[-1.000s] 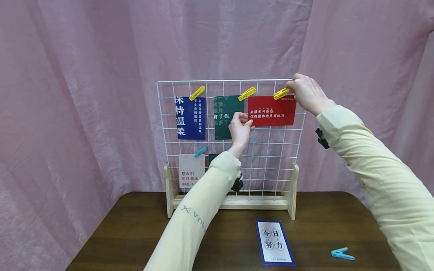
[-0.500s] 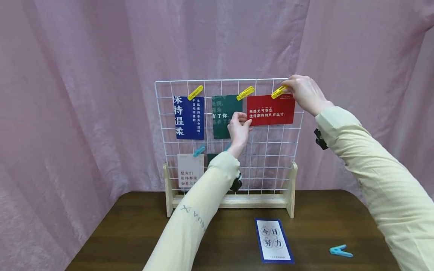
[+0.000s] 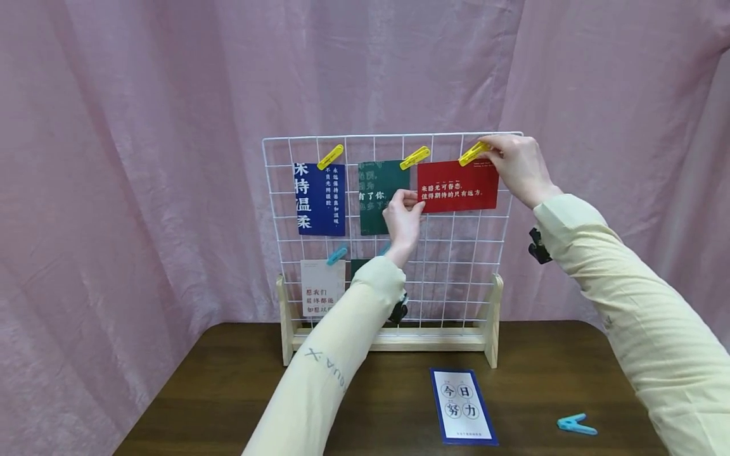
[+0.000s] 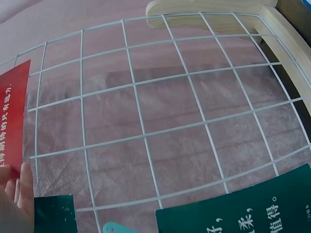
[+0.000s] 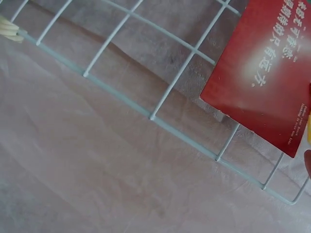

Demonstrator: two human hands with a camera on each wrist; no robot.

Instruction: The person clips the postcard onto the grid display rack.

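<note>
A red card (image 3: 456, 183) with white writing lies against the upper right of a white wire grid. My left hand (image 3: 403, 218) pinches its lower left corner between thumb and fingers, as the left wrist view confirms with the hand (image 4: 17, 199) at the card's edge. At the card's top edge sits a yellow clothespin (image 3: 473, 154), whose free end my right hand (image 3: 519, 166) pinches. Only a fingertip (image 5: 308, 162) and a bit of yellow show in the right wrist view. Whether the clothespin's jaws bite both card and wire cannot be told.
Yellow clothespins hold a blue card (image 3: 319, 199) and a green card (image 3: 381, 177) on the grid. Below hangs a white card (image 3: 319, 278) under a teal clothespin (image 3: 336, 255). On the brown table (image 3: 228, 392) lie a blue-bordered card (image 3: 464, 405) and a light blue clothespin (image 3: 577, 424).
My right hand and wrist have dropped slightly while still holding the clothespin. The left hand keeps its hold on the red card's corner. The view has shifted a little.
</note>
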